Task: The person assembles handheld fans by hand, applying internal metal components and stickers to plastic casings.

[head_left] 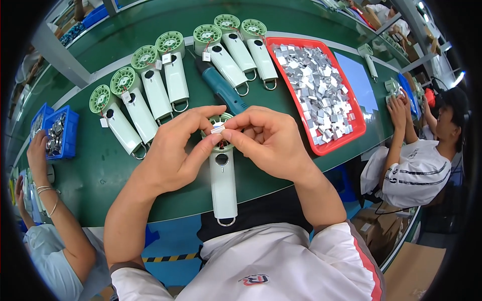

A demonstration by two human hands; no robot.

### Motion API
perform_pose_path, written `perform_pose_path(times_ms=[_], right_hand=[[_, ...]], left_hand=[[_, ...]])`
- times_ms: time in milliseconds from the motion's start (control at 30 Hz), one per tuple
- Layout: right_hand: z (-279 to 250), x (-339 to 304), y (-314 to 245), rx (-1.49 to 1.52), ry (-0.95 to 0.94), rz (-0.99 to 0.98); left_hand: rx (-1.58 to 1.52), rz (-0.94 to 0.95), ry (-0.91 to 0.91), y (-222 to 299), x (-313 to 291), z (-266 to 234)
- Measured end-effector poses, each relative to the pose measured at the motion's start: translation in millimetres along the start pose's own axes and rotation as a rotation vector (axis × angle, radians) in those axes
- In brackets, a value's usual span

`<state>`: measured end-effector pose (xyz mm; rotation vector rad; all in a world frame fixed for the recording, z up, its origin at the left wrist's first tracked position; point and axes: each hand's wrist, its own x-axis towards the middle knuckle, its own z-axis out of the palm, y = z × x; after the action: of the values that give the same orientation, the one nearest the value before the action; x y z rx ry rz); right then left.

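Observation:
A pale green handheld fan (pixel 222 185) lies in front of me at the table's near side, its round head away from me and its metal loop toward me. My left hand (pixel 175 148) is closed around the left side of the fan's head, thumb and fingers at its rim. My right hand (pixel 268 143) pinches a small white square piece (pixel 218 129) between thumb and forefinger, over the open head. Red wires show just below the piece. My fingers hide much of the head, and whether the left fingertips also touch the piece I cannot tell.
Several similar fans (pixel 159 95) lie in a row along the far side, with a teal electric screwdriver (pixel 221 85) among them. A red tray (pixel 359 123) of silvery square pieces stands right, beside a blue sheet (pixel 359 83). Blue bins (pixel 68 143) and a co-worker's hand (pixel 37 150) are left; another person (pixel 416 160) works right.

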<state>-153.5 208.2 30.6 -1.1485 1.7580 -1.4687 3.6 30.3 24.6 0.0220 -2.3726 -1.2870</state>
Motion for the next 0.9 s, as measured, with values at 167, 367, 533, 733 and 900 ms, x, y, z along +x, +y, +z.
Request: perform_pose_path(times_ms=[167,367,533,733,900], right_hand=[[13,-15,-5,-0.125,0.25,-0.074],[30,-24,-1,-0.241,0.246,-0.177],[38,-23,3,-0.269,0.251,-0.2],[38,-28,-2,-0.306,0.228,-0.195],[39,-31,1,-0.393,0.244,-0.283]], left_hand=[[-0.016,-0.019,0.0,1,-1,-1],[-0.046,-0.037,0.008,1,-3,2],[-0.066,-0.051,0.017,2,-3,2],[-0.031,-0.022,0.04,0,-5,3],[-0.016,0.003,0.057,-1,-5,3]])
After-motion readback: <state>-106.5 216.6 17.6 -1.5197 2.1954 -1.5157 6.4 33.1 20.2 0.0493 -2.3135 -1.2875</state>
